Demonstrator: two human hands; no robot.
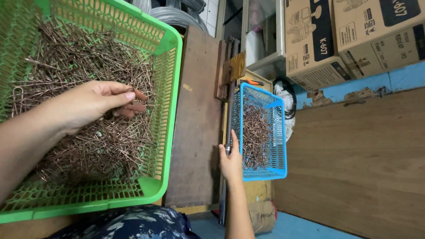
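Observation:
My left hand point(95, 104) reaches into a green plastic basket point(170, 88) and its fingers close on some of the thin copper-coloured bent wire pieces point(97, 141) piled inside. Lower and to the right, my right hand point(231, 161) grips a dark metal lever point(229, 115) that runs up along the edge of a wooden board point(195, 132). Just right of that hand sits a smaller blue plastic basket point(280, 141) holding more of the same wire pieces point(256, 132).
Cardboard boxes point(354, 35) are stacked at the top right against a blue wall. Coils of grey wire point(172, 15) lie behind the green basket. A brown wooden panel point(358, 159) fills the right side. Patterned dark cloth point(128, 223) shows at the bottom.

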